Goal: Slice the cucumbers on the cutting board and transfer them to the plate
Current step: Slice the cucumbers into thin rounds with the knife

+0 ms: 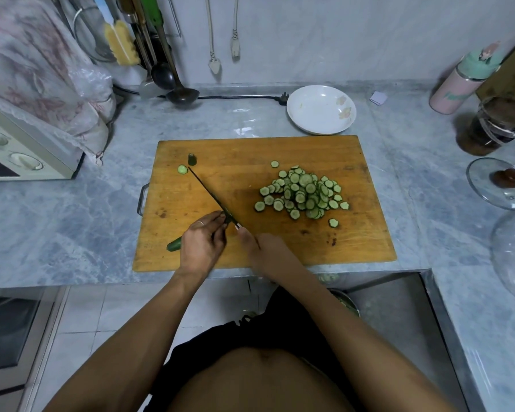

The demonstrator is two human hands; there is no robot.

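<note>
1. A grey marble-patterned desk [72, 221] meets a pale marbled wall; a rectangular wooden cutting board [324, 150] lies at its centre.
2. The left hand [201, 245] grips a whole dark green cucumber [174, 244] at the board's 7 o'clock.
3. The right hand [260, 248] clasps a long thin-bladed knife [208, 194].
4. A heap of round cucumber slices [302, 191] lies at the board's 3 o'clock.
5. A white round plate [306, 114] sits at 12 o'clock.

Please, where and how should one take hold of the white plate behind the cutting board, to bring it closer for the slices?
Probably grip the white plate at its near rim, coming from the cutting board side. The plate lies flat and appears shallow, so its raised edge is the only part a thumb and fingers can pinch. That rim faces the person, with bare counter around it; the plug lies at its far left.
</note>
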